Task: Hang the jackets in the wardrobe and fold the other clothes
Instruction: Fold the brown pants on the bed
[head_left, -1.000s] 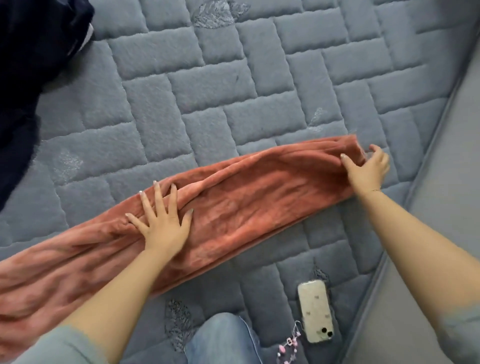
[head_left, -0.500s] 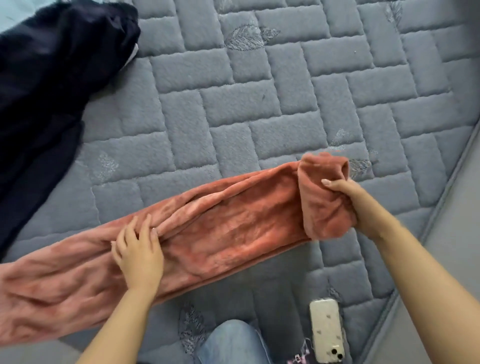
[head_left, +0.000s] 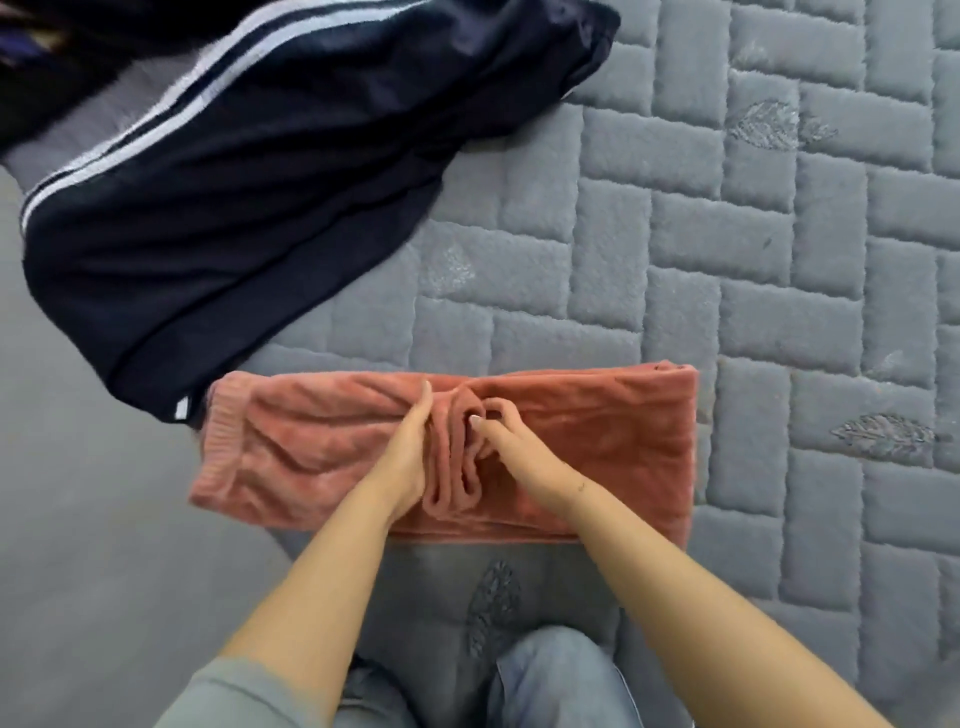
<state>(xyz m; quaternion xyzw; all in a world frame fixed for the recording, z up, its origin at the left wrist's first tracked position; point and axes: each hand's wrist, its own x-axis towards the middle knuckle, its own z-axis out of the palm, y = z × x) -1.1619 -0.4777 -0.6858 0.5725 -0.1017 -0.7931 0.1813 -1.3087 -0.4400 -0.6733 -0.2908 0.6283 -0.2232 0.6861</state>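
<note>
Fold half done: left hand (head_left: 410, 457) flat, pressing pink garment (head_left: 597, 441); right hand (head_left: 498, 434) pinching bunched edge just beside. Smooth outward, square edges before folding again.

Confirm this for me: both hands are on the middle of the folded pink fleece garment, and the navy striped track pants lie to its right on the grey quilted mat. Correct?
Not quite. The head view shows the navy striped track pants up and to the left of the pink fleece garment, not to its right. The rest holds: left hand and right hand are at its middle, on the grey quilted mat.
</note>
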